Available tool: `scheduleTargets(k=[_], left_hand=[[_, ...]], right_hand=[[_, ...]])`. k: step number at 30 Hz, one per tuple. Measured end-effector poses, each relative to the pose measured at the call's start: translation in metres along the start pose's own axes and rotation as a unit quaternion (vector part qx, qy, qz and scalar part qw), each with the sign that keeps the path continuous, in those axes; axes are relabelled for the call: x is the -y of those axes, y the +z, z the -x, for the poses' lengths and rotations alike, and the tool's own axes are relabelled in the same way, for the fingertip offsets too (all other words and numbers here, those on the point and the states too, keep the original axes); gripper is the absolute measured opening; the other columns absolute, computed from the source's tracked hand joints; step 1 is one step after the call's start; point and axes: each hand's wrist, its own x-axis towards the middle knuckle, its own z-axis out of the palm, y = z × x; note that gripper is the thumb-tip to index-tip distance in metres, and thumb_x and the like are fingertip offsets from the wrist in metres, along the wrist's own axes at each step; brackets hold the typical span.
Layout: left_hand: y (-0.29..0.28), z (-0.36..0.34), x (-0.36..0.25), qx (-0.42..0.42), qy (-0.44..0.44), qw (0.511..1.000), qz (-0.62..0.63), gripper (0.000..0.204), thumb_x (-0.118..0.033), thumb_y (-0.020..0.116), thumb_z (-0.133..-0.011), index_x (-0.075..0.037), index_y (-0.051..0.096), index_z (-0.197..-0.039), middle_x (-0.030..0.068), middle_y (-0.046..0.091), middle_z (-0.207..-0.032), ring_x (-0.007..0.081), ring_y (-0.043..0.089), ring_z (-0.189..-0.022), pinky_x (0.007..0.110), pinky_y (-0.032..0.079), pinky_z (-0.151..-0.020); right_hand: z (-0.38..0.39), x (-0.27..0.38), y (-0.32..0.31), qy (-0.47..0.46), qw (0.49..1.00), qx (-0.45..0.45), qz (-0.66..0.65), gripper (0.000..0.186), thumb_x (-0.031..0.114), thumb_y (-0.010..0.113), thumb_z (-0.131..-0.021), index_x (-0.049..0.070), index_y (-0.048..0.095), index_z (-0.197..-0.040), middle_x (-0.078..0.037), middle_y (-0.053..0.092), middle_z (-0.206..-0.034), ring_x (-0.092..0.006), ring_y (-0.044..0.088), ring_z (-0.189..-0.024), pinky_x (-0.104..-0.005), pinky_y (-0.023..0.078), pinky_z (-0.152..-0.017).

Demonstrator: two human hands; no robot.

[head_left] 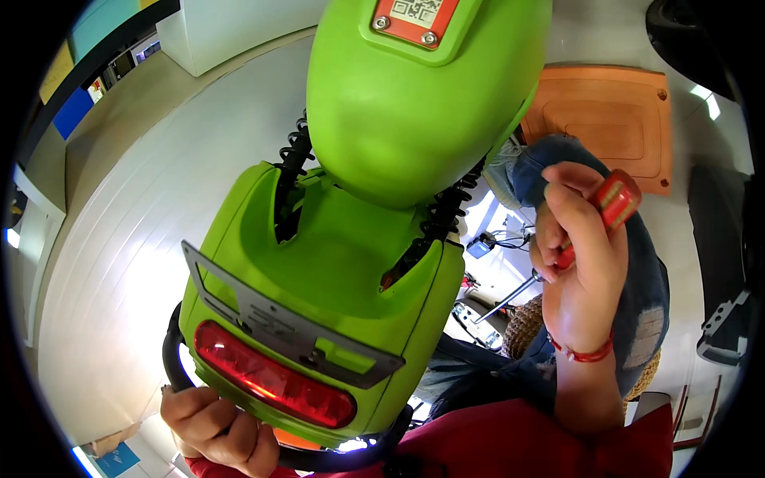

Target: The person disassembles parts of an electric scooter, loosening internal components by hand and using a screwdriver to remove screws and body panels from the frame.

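A bright green scooter rear body (335, 279) fills the middle, with a red tail light (275, 374) and a grey metal plate bracket (291, 323) across it. At the lower left, my left hand (215, 426) is wrapped round the black tube (319, 460) that curves below the tail light. My right hand (586, 239), to the right of the body, is closed on a red-handled screwdriver (617, 201). Its thin shaft points down and left, over a gap beside the body, and where its tip ends is hard to make out.
Above the body is a large rounded green part (422, 111), with black coil springs (296, 147) on both sides. An orange-brown panel (613, 119) lies at the upper right. Wires and a small connector (482, 244) show in the gap. A dark part (721, 334) lies at far right.
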Motion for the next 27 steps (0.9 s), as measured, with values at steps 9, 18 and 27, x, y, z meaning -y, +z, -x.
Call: scheduleTargets(k=[9, 18, 27], left_hand=[[0.011, -0.005, 0.025, -0.049, 0.122, 0.990, 0.052, 0.016, -0.018, 0.061, -0.085, -0.012, 0.046, -0.091, -0.0013, 0.047, -0.069, 0.0091, 0.045, -0.051, 0.022, 0.033, -0.045], [0.013, -0.010, 0.028, -0.031, 0.102, 0.989, 0.098, 0.020, -0.020, 0.066, -0.087, -0.012, 0.050, -0.093, -0.0023, 0.044, -0.067, 0.0082, 0.043, -0.052, 0.021, 0.032, -0.046], [0.020, -0.005, 0.035, -0.087, 0.120, 0.982, 0.115, 0.007, -0.024, 0.057, -0.080, -0.018, 0.054, -0.082, -0.0078, 0.048, -0.063, 0.0064, 0.050, -0.056, 0.021, 0.038, -0.051]], right_hand=[[0.000, -0.007, 0.003, 0.014, 0.999, -0.030, 0.031, 0.017, 0.003, 0.058, -0.087, -0.002, 0.057, -0.104, 0.003, 0.042, -0.062, -0.0028, 0.034, -0.045, -0.0199, 0.024, -0.040], [-0.006, -0.007, 0.000, 0.000, 1.000, -0.026, 0.011, 0.025, 0.005, 0.057, -0.088, -0.002, 0.051, -0.111, 0.001, 0.044, -0.061, -0.0024, 0.035, -0.045, -0.0186, 0.028, -0.040], [-0.010, -0.019, 0.012, 0.014, 0.998, -0.028, 0.046, 0.027, 0.004, 0.058, -0.087, -0.002, 0.051, -0.112, 0.001, 0.045, -0.059, -0.0034, 0.036, -0.045, -0.0197, 0.027, -0.040]])
